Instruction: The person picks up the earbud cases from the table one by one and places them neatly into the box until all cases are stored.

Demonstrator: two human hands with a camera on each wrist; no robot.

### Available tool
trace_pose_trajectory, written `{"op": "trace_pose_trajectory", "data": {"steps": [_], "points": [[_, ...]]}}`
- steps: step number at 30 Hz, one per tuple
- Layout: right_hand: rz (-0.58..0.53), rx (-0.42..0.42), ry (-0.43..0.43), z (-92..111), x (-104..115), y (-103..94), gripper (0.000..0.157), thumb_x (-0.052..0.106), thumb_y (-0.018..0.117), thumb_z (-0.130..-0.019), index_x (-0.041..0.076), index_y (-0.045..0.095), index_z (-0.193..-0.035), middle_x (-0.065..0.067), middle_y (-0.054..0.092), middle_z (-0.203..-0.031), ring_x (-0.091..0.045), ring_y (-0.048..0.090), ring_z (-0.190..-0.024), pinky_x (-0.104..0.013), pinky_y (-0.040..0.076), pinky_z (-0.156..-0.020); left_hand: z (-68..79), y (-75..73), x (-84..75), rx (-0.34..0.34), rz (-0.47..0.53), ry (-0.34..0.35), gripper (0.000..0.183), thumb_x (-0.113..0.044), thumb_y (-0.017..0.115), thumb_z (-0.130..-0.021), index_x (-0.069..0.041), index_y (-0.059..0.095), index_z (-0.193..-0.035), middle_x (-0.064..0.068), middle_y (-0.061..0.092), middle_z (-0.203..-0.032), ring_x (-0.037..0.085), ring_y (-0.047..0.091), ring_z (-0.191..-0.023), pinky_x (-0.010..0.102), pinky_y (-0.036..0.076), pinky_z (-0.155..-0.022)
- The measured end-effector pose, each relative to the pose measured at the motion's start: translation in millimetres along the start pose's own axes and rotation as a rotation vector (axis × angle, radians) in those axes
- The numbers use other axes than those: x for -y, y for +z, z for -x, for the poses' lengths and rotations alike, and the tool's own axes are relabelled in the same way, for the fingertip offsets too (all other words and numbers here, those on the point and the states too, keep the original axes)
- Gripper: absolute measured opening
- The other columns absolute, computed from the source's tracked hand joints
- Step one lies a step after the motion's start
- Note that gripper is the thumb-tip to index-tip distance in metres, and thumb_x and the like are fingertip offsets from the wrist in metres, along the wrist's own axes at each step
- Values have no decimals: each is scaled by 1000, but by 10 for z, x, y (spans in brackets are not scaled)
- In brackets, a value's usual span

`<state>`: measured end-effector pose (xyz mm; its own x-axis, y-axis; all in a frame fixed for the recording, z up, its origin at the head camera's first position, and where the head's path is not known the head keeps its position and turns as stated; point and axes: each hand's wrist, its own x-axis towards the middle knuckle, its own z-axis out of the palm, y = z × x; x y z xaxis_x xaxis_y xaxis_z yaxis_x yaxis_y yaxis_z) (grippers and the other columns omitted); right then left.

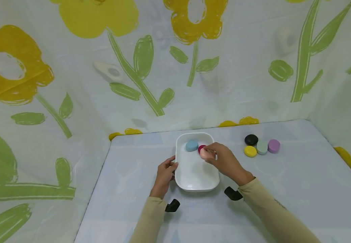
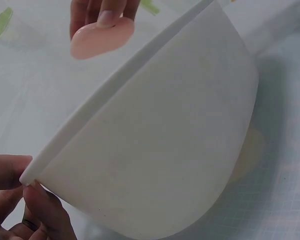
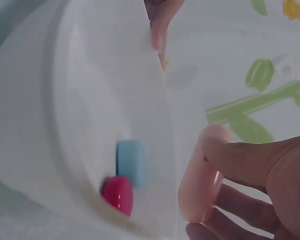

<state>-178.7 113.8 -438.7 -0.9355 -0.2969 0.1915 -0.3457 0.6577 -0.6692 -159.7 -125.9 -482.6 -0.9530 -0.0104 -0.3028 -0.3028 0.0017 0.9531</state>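
Now, from the head view, the right hand [image 1: 226,161] has its fingers clamped on a pink piece [image 1: 206,154] over the white tray [image 1: 195,172], while the left hand [image 1: 165,174] grips its edge. Inside sit a blue piece [image 1: 192,145] and a red piece [image 1: 201,147]; black [image 1: 251,139], yellow [image 1: 250,151], pale green [image 1: 262,147] and purple pieces [image 1: 274,146] cluster on the desk [image 1: 127,189] to the right.

Over to the left wrist: thumb and fingers pinch the rim, with the pink piece beyond it.

Right wrist: thumb one side, fingers the other, pink piece between; blue and red touch.
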Motion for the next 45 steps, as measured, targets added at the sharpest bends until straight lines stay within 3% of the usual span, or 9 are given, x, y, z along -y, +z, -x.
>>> {"op": "trace_pose_trajectory", "data": {"steps": [4,9,15,20,24,30,34,39,45], "points": [[2,43,-7,-72,71,59,44,18,76,-78,8,62,-119,-2,62,-107,-21,52,-85,-31,48,-74,-93,-11,112,-14,15,7,42,-15,57,-93,-8,50,-134,13,54,-101,21,50,-71,27,44,-49],[4,105,-16,-227,120,143,33,19,69,-85,7,64,-116,-3,61,-106,-19,55,-91,-36,49,-82,-158,2,187,-33,10,18,39,-19,59,-93,-15,54,-131,14,55,-104,17,50,-69,26,45,-49],[85,161,-104,-457,137,253,13,5,65,-81,6,69,-94,0,58,-79,-15,49,-74,-29,43,-68,-180,8,174,-22,27,10,40,-18,59,-93,-14,53,-132,17,55,-107,17,50,-69,26,44,-48],[94,198,-89,-576,134,320,7,4,64,-81,8,67,-86,1,54,-74,-15,47,-72,-29,41,-67,-179,2,145,2,47,8,42,-17,57,-94,-11,50,-135,19,54,-110,20,52,-70,27,44,-47],[91,235,-48,-619,111,365,12,7,66,-83,7,68,-94,-1,61,-86,-17,51,-79,-32,45,-75,-171,21,155,2,47,9,42,-17,58,-93,-11,51,-134,13,56,-104,19,51,-68,27,43,-47],[53,244,-7,-620,66,409,31,12,68,-84,3,65,-114,-7,63,-113,-24,57,-104,-39,45,-89,-167,67,188,-20,43,22,39,-17,60,-92,-12,55,-130,8,56,-96,15,51,-63,25,44,-46],[-2,215,-14,-535,42,355,35,14,69,-85,0,62,-116,-12,61,-115,-30,57,-103,-41,46,-87,-170,78,206,-26,41,14,39,-17,59,-92,-12,55,-130,8,56,-97,16,54,-64,25,44,-47],[-76,95,-25,-355,-67,176,31,7,69,-84,0,62,-113,-15,60,-111,-29,58,-96,-40,50,-81,-168,59,225,-21,44,9,40,-17,59,-93,-12,53,-132,8,56,-97,17,54,-65,25,45,-47],[-78,-24,114,-139,-351,-113,33,7,67,-86,5,59,-118,-11,58,-114,-27,56,-102,-41,50,-83,-106,44,159,-6,55,9,41,-16,58,-93,-9,51,-134,14,55,-103,21,55,-69,26,46,-48]]}}
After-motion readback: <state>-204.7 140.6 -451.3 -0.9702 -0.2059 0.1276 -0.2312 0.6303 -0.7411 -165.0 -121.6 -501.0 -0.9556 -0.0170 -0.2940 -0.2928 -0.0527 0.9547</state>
